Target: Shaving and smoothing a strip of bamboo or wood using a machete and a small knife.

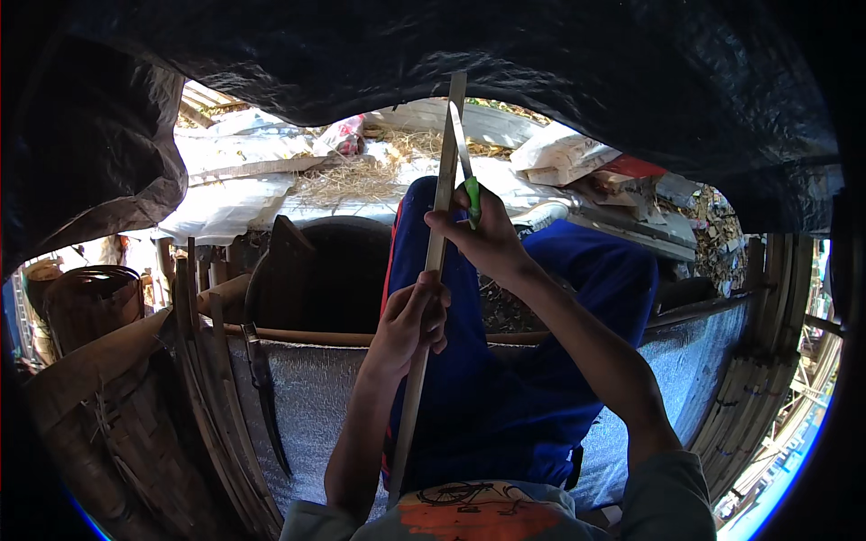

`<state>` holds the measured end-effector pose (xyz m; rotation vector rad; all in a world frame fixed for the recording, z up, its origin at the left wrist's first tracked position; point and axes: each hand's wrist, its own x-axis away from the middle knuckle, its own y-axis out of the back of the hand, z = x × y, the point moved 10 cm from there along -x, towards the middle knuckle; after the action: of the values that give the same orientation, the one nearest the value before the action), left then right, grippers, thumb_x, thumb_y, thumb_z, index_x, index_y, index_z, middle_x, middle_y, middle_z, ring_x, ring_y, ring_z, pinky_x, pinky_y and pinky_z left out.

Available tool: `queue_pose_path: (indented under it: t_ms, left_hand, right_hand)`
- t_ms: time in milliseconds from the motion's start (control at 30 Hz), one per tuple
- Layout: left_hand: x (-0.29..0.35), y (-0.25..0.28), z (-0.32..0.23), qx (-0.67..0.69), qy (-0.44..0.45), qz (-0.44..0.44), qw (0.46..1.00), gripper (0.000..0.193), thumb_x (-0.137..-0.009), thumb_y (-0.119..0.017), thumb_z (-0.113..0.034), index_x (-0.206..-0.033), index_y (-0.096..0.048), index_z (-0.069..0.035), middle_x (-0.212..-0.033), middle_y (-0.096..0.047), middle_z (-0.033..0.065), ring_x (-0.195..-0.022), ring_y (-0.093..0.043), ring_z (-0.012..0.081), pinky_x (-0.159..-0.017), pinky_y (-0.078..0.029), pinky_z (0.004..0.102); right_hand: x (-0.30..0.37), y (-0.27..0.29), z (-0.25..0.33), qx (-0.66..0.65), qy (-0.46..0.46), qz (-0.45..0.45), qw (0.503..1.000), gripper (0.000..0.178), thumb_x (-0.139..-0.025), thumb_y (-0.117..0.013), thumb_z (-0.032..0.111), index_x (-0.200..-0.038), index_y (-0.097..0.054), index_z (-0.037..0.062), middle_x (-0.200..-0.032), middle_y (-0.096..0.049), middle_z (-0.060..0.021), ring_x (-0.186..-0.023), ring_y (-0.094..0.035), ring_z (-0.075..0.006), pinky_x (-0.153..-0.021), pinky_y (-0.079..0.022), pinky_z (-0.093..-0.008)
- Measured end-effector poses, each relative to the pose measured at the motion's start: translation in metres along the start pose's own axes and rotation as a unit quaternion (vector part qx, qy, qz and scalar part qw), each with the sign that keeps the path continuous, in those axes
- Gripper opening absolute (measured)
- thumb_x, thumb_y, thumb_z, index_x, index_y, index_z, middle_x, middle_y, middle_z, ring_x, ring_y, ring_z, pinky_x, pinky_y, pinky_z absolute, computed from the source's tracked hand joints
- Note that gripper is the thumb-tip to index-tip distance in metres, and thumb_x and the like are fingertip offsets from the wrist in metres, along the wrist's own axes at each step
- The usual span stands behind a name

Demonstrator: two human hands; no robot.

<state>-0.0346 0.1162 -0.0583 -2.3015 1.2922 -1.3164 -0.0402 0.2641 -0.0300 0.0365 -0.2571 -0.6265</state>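
A long, narrow strip of pale wood or bamboo (446,162) runs upright in front of me, slightly tilted, from beyond my knees down to my lap. My left hand (417,322) is closed around its lower part, thumb uppermost. Higher up, my right hand (492,236) grips a knife (473,200) by its bright green handle. My right thumb presses on the strip. The knife's pale blade (461,135) points away from me, and its tip lies against or very close to the strip's right edge. Blue trousers (451,361) cover my legs behind the strip.
A black plastic sheet (451,45) hangs overhead. Bamboo slats (225,388) and a dark curved tool (262,383) stand at my left. More bamboo strips (753,397) are stacked on the right. Straw (356,180) lies ahead on pale sheeting (234,194).
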Motion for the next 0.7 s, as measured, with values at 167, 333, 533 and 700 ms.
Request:
queue_pose_path:
  t_ms: [167, 333, 533, 700]
  left_hand:
    - [0.043, 0.013, 0.012, -0.046, -0.005, -0.055, 0.997, 0.044, -0.099, -0.037, -0.043, -0.083, -0.052, -0.005, -0.052, -0.037, -0.0067, -0.038, -0.038, 0.0019, -0.037, -0.037, 0.0198]
    - [0.062, 0.034, 0.025, -0.129, 0.022, -0.017, 0.991, 0.045, -0.101, -0.034, -0.041, -0.085, -0.053, -0.004, -0.053, -0.039, -0.0063, -0.039, -0.037, 0.0002, -0.035, -0.033, 0.0179]
    - [0.041, 0.016, 0.037, 0.055, 0.090, 0.034, 0.994, 0.039, -0.101, -0.035, -0.040, -0.080, -0.049, -0.010, -0.049, -0.027, -0.0089, -0.034, -0.025, -0.0008, -0.030, -0.022, 0.0170]
    - [0.044, 0.014, 0.037, 0.143, 0.113, 0.077, 0.980, 0.036, -0.101, -0.030, -0.040, -0.078, -0.042, -0.016, -0.050, -0.026, -0.0099, -0.034, -0.019, -0.0015, -0.028, -0.015, 0.0166]
  right_hand:
    - [-0.023, 0.033, 0.025, 0.060, 0.044, -0.062, 0.995, 0.028, -0.084, -0.068, 0.021, -0.082, -0.049, 0.0007, -0.075, -0.061, -0.0104, -0.067, -0.062, -0.0144, -0.056, -0.049, -0.0279]
    - [-0.009, 0.025, 0.045, 0.247, 0.089, -0.044, 0.964, 0.031, -0.088, -0.063, 0.028, -0.081, -0.049, 0.0010, -0.064, -0.058, -0.0105, -0.053, -0.060, -0.0225, -0.051, -0.048, -0.0341]
    - [0.088, -0.021, 0.007, 0.381, 0.161, 0.206, 0.887, 0.033, -0.092, -0.054, 0.034, -0.081, -0.046, 0.0038, -0.056, -0.052, -0.0090, -0.051, -0.059, -0.0280, -0.046, -0.046, -0.0389]
    - [0.018, 0.037, -0.006, 0.528, 0.153, 0.008, 0.835, 0.030, -0.096, -0.048, 0.031, -0.087, -0.048, 0.0027, -0.053, -0.055, -0.0095, -0.045, -0.059, -0.0254, -0.038, -0.044, -0.0359]
